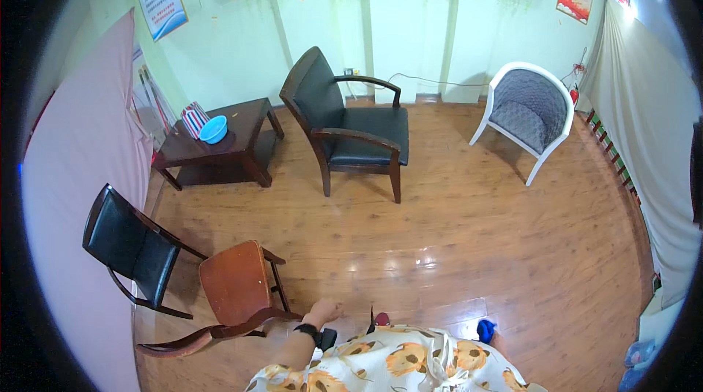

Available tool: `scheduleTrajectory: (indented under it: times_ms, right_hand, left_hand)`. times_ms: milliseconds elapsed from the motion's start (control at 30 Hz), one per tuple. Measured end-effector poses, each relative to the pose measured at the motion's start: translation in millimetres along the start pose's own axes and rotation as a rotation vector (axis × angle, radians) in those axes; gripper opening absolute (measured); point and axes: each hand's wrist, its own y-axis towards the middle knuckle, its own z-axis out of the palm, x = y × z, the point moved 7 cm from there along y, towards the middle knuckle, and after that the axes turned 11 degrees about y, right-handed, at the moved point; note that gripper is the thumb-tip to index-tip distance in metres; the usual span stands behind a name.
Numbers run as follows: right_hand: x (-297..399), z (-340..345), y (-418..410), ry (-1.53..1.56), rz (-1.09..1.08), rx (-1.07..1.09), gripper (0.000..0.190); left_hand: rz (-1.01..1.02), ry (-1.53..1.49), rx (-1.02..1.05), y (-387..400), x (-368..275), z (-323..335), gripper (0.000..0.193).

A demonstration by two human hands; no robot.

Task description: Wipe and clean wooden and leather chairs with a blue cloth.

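Note:
My left hand (327, 311) hangs low in front of me, with a black watch (309, 330) on the wrist. Its fingers look loosely curled, and I cannot see whether anything is inside them. Close by on the left stands a chair with an orange-brown seat (235, 279) and dark wooden legs. My right hand (498, 340) shows only partly past the flowered white garment (409, 358). Bunched in it is a blue cloth (485, 330). The toe of a red shoe (382, 319) peeks out between the hands.
A black armchair (362, 136) and a white-framed grey chair (531, 106) stand ahead. Left is a low dark table (241, 142) bearing a blue basin (213, 129) and striped bag (194, 119). Another black chair (132, 249) is near the pink curtain (82, 172). A cable (439, 82) runs along the wall.

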Motion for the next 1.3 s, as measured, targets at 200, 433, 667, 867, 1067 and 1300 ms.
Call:
scheduleTrajectory:
  times_ms: [200,433,667,867,1067,1300]
  right_hand:
    - [-48,20,9,-0.079,0.204,0.077,0.05]
    - [-53,48,72,-0.112,0.219,0.177,0.051]
    - [7,64,223,0.002,-0.28,0.149,0.052]
    - [231,82,347,-0.079,-0.062,0.251,0.045]
    - [407,158,393,-0.233,-0.385,0.431,0.047]
    - [494,208,376,0.0,-0.557,0.729,0.037]
  left_hand:
    - [-0.04,-0.046,-0.059,43,38,-14,0.036]
    - [-0.161,0.049,0.157,35,73,25,0.04]
    - [-0.369,-0.1,0.174,18,96,-14,0.036]
    - [-0.545,-0.031,0.057,22,123,-56,0.039]
    - [-0.455,-0.209,-0.216,81,91,-144,0.038]
    - [-0.391,-0.238,-0.498,152,106,-281,0.042]
